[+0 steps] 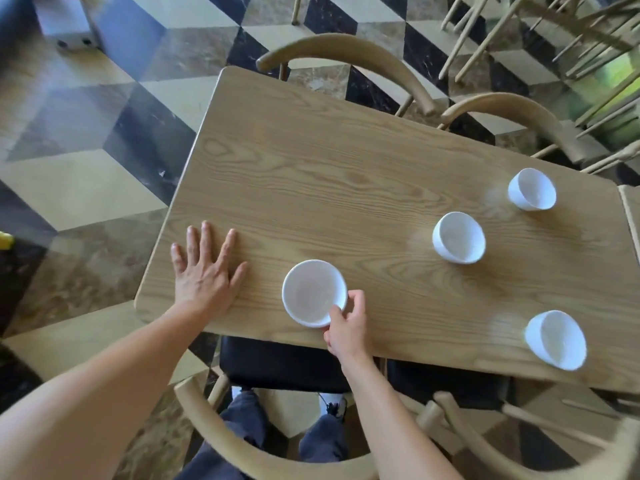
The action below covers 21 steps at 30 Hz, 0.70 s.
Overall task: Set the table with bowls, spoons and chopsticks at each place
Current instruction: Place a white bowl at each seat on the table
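Observation:
Several white bowls stand on a light wooden table (311, 168). My right hand (348, 323) pinches the rim of the nearest bowl (311, 291), which sits close to the table's near edge. My left hand (204, 268) lies flat on the table to the left of that bowl, fingers spread. A second bowl (458, 237) stands mid-table to the right, a third bowl (531, 188) farther right toward the far edge, and a fourth bowl (556, 339) at the near right edge. No spoons or chopsticks are in view.
A wooden chair with a black seat (277, 365) is tucked under the near edge in front of me, with another chair (485, 420) to its right. Two curved chair backs (346, 53) stand along the far side. The floor is patterned tile.

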Tool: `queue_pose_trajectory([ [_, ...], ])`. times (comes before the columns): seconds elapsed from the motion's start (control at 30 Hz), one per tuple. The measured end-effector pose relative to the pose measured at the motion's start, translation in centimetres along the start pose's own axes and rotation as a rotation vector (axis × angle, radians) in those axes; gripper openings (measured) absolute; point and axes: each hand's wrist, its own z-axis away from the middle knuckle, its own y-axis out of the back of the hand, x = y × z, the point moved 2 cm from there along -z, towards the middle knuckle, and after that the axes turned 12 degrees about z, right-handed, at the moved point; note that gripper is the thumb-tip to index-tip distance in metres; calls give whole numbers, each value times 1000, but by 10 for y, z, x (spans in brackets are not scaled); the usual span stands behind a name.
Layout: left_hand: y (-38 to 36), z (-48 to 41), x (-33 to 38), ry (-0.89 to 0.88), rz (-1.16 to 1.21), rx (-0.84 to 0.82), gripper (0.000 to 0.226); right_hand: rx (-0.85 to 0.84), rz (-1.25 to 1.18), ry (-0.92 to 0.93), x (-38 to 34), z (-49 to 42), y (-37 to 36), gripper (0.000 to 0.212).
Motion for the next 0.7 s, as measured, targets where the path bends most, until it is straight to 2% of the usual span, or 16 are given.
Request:
queue_pose_trajectory([
  [0.1,-3,0,-1,0,-9,12,73,-6,49,38,-11,0,-12,21],
  [0.27,-5,0,-2,0,-17,16,73,-44,-46,0,-19,-1,-20,10],
  [0.43,-5,1,-2,-4,-23,32,73,-36,-77,10,-21,-4,-19,10],
  [0.57,-6,1,-2,-3,-42,39,73,0,-67,14,-20,-8,-17,20],
  [0.7,-8,1,-3,-8,-61,66,73,93,19,39,-13,-15,-10,17],
])
